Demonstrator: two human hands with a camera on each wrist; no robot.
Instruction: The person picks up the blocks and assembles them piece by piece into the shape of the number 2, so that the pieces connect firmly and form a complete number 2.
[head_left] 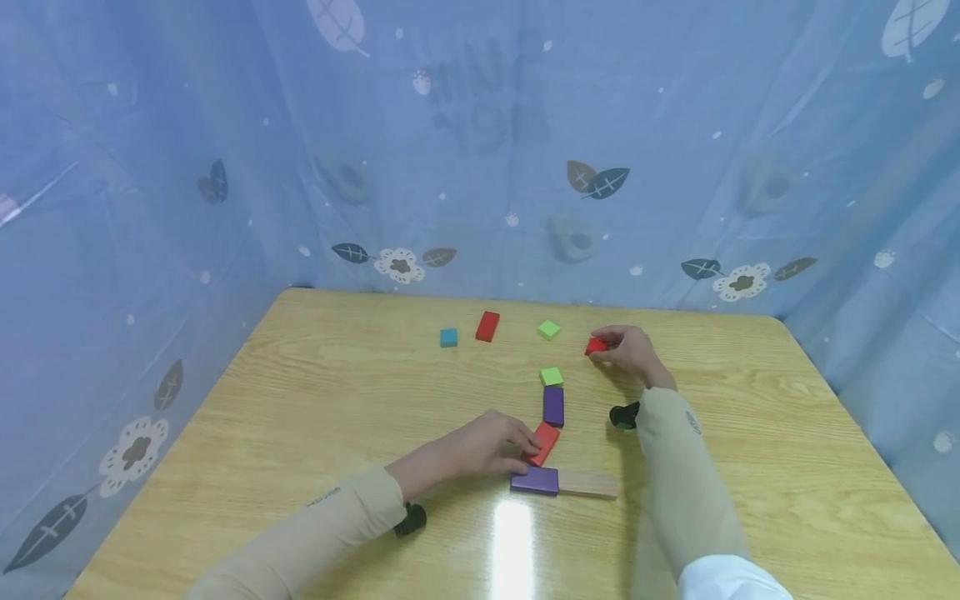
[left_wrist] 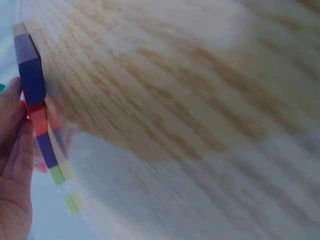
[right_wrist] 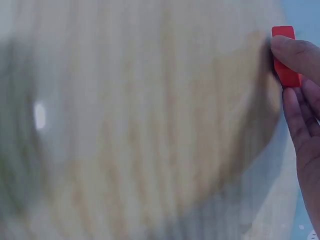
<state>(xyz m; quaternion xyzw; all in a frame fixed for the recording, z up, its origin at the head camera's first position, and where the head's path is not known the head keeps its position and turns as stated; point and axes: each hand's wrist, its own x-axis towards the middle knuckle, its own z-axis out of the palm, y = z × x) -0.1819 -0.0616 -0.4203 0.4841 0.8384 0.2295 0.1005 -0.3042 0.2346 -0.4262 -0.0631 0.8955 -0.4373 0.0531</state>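
Note:
My right hand (head_left: pixel 628 350) pinches a small red block (right_wrist: pixel 286 60) between thumb and fingers at the back right. Nearer the front, my left hand (head_left: pixel 487 446) has its fingers and thumb at a slanted red block (head_left: pixel 545 443), with the thumb at the edge of a purple block (head_left: pixel 535 480). That slanted block is part of a bent line. Beyond it come another purple block (head_left: pixel 553 406) and a light green block (head_left: pixel 551 377). To the right of the nearer purple block, a plain wooden block (head_left: pixel 588 484) lies end to end with it.
Farther back on the wooden table (head_left: pixel 337 375) lie a blue block (head_left: pixel 448 337), a red rectangular block (head_left: pixel 487 326) and a second light green block (head_left: pixel 549 330). Patterned blue curtains (head_left: pixel 480 150) hang behind the table and along its sides.

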